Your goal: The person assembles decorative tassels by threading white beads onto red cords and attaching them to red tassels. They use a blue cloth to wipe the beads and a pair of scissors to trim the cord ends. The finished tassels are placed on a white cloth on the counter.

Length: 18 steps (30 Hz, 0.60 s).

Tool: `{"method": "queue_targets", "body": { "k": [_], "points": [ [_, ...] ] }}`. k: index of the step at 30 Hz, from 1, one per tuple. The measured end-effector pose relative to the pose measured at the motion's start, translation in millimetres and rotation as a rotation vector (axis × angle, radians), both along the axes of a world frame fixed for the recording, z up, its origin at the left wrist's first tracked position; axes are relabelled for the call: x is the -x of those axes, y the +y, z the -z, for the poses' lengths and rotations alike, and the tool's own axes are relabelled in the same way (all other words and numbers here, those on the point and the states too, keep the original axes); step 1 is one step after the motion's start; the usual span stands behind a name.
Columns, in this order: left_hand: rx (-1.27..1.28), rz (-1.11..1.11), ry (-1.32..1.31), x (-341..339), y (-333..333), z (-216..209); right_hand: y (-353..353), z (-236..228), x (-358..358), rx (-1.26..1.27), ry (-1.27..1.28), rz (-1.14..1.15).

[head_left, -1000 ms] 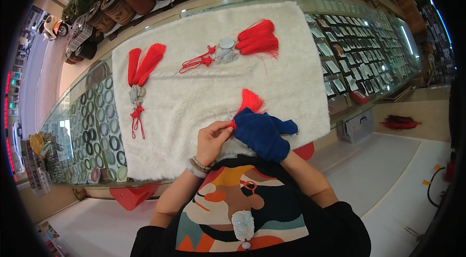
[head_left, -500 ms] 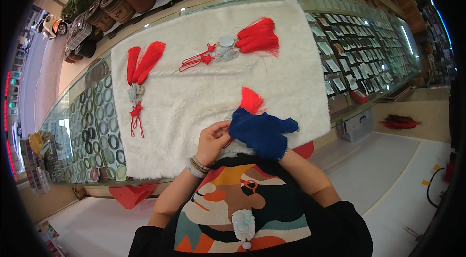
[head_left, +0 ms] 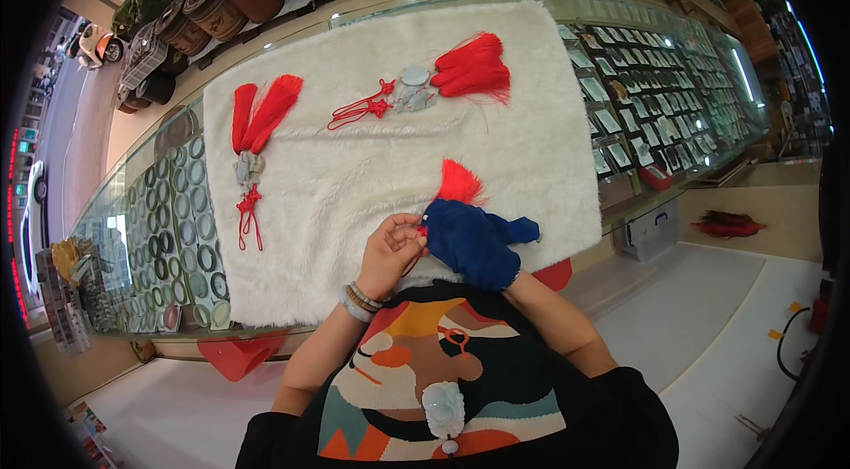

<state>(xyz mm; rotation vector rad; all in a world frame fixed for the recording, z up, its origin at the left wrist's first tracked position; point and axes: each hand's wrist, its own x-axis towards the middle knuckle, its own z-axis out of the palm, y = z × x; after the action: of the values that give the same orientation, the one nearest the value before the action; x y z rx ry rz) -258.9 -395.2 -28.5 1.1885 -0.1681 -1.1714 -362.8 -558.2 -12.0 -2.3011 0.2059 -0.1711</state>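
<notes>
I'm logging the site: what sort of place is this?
Probably a jewellery shop, perhaps for jade: a glass display counter shows rows of bangles on the left and small pieces on the right, and red-tasselled ornaments lie on white cloth.

Fairly bright, even light falls on the white cloth (head_left: 319,172), with soft shadows along its folds, while the blue cloth (head_left: 469,243) reads dark. Glints and a white streak shine on the glass bench (head_left: 611,12). Straight edges bow, fine detail softens toward the rim, and the corners go black.
</notes>
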Motion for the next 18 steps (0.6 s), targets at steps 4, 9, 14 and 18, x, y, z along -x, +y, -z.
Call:
{"method": "queue_targets", "body": {
  "k": [4,9,14,18],
  "points": [
    [-0.001,-0.026,0.029,-1.5,-2.0,-5.3,-8.3,-6.8,2.9,0.069,-0.145,-0.074],
    [0.03,-0.027,-0.038,-1.0,-0.7,-8.6,-12.6,-19.4,4.1,-0.016,0.062,-0.183],
    [0.021,-0.04,-0.137,0.7,0.0,-10.5,-3.8,-18.0,2.0,0.086,-0.001,-0.133],
    [-0.082,-0.052,0.193,-6.6,12.7,-18.6,-14.0,-15.8,5.9,0.161,0.032,-0.009]
  ]
}}
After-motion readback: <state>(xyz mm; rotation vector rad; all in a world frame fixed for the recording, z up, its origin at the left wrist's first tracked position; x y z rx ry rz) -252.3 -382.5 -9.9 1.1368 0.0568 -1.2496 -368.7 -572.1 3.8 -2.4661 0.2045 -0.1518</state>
